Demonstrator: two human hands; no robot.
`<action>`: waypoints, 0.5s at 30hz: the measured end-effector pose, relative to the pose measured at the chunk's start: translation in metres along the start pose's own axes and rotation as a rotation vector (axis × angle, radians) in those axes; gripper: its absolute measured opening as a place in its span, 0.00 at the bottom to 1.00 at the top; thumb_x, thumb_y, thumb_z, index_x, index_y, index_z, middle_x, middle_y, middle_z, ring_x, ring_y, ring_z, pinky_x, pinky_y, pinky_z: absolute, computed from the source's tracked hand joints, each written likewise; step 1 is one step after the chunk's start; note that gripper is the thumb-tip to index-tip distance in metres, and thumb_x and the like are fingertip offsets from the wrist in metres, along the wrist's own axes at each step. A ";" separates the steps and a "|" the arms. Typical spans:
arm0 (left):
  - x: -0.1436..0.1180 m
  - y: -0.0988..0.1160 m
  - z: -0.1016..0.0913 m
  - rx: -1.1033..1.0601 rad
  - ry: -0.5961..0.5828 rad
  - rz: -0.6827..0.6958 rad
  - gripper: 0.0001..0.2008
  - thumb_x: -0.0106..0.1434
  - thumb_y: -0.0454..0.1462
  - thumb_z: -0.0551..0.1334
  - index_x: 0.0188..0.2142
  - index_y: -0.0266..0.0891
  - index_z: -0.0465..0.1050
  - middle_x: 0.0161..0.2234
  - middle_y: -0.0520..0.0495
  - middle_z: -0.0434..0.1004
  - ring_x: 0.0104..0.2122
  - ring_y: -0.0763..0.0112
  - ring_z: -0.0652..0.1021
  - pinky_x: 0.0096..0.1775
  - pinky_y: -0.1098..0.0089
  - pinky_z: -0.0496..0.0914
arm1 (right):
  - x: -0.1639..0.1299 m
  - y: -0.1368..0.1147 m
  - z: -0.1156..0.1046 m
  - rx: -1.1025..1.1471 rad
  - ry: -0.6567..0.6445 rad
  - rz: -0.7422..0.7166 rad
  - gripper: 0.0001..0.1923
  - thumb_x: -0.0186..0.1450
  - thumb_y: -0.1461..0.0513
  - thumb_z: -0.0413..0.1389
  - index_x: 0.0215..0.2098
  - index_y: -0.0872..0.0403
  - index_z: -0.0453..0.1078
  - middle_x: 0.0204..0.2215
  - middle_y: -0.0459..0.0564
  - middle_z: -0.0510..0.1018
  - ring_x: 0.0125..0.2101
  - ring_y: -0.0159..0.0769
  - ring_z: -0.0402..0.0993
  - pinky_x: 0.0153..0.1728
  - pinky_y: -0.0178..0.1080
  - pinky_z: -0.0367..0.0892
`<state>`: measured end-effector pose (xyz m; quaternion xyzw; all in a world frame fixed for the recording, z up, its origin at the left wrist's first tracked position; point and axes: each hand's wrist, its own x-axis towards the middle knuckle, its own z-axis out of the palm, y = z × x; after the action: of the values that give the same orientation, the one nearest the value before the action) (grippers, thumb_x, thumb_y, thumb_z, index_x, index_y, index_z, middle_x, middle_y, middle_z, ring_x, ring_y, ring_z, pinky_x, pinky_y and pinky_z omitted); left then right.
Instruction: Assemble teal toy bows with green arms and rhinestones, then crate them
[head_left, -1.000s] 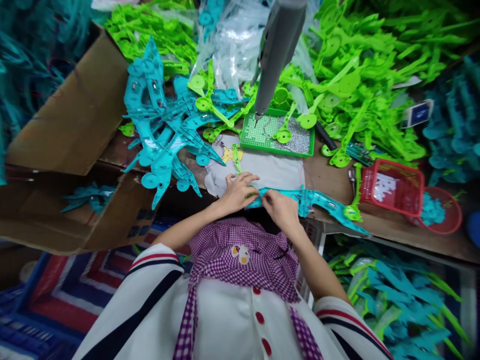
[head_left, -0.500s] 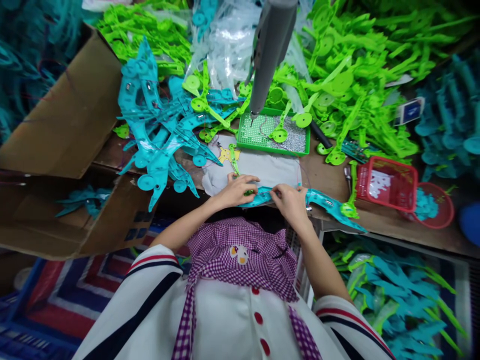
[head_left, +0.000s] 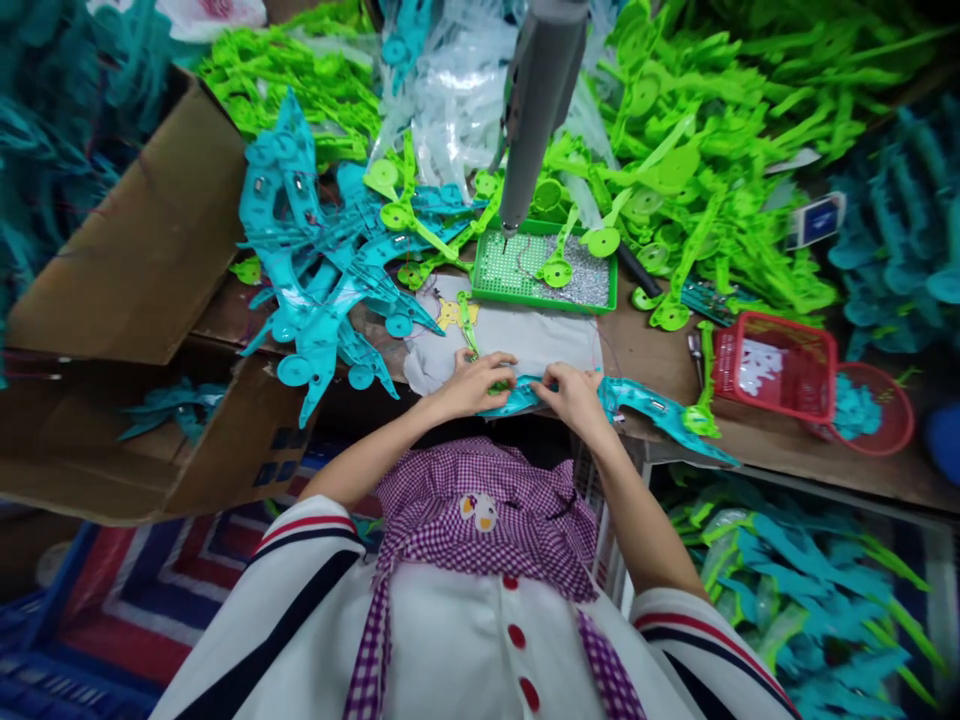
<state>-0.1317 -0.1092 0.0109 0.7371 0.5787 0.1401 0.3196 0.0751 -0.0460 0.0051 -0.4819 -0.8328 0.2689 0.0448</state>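
A: Hands first. Left hand [head_left: 474, 383] lies fingers-down on the near end of a long blue plastic piece [head_left: 645, 405], pinning it with a small green part [head_left: 498, 385] under the fingertips. Right hand [head_left: 574, 395] pinches the same piece just beside it, thumb and fingers closed on the edge.

B: Where does the piece lie?

A: At the table's near edge, on a white cloth [head_left: 540, 335], running off toward 3 o'clock and past the table edge.

B: How would it handle?

A: My guess: light, thin moulded plastic, stiff along its length but springy at the narrow tail. Smooth, so a bit slippery. Best held at the broad near end, where both hands are now, not by the tail.

B: Around it?

A: At 12 o'clock, a green tray [head_left: 545, 268] of small screws under a hanging grey screwdriver [head_left: 536, 105]. Blue pile [head_left: 322, 260] at 10 o'clock, green pile [head_left: 697, 170] at 1 o'clock, red basket [head_left: 775, 365] at 3 o'clock, cardboard box [head_left: 135, 270] at 9 o'clock.
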 end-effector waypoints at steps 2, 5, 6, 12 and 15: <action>-0.001 0.000 0.001 -0.007 0.001 0.005 0.15 0.65 0.36 0.60 0.51 0.48 0.76 0.64 0.46 0.66 0.57 0.56 0.72 0.58 0.50 0.51 | -0.001 0.002 -0.002 0.029 0.008 0.005 0.16 0.69 0.56 0.52 0.26 0.55 0.67 0.30 0.49 0.78 0.36 0.39 0.72 0.39 0.41 0.46; -0.001 -0.002 0.002 -0.014 -0.006 0.013 0.16 0.66 0.36 0.60 0.52 0.50 0.77 0.66 0.47 0.65 0.56 0.57 0.73 0.59 0.49 0.51 | -0.003 0.003 -0.005 0.062 0.031 0.013 0.19 0.71 0.53 0.51 0.25 0.55 0.66 0.30 0.49 0.77 0.37 0.39 0.72 0.40 0.42 0.47; 0.000 -0.003 0.002 -0.017 -0.010 0.015 0.16 0.66 0.36 0.60 0.51 0.51 0.78 0.65 0.47 0.65 0.55 0.57 0.73 0.59 0.48 0.51 | -0.004 0.004 -0.005 0.072 0.038 0.010 0.20 0.71 0.52 0.51 0.25 0.55 0.66 0.29 0.49 0.77 0.36 0.39 0.72 0.40 0.42 0.47; 0.000 -0.008 0.005 -0.011 -0.012 0.042 0.14 0.67 0.38 0.60 0.49 0.53 0.80 0.65 0.48 0.65 0.53 0.58 0.75 0.59 0.47 0.52 | -0.008 0.007 -0.002 0.049 0.055 -0.012 0.22 0.73 0.51 0.48 0.25 0.54 0.67 0.29 0.49 0.77 0.36 0.38 0.72 0.41 0.42 0.47; -0.001 -0.008 0.006 0.005 -0.004 0.043 0.14 0.68 0.38 0.60 0.49 0.53 0.80 0.65 0.48 0.66 0.54 0.58 0.75 0.59 0.46 0.51 | -0.009 0.006 0.004 -0.035 0.087 -0.013 0.20 0.73 0.53 0.48 0.27 0.55 0.68 0.30 0.49 0.78 0.37 0.39 0.72 0.40 0.42 0.45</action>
<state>-0.1343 -0.1105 0.0018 0.7505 0.5625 0.1438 0.3157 0.0831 -0.0525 0.0009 -0.4885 -0.8377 0.2325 0.0743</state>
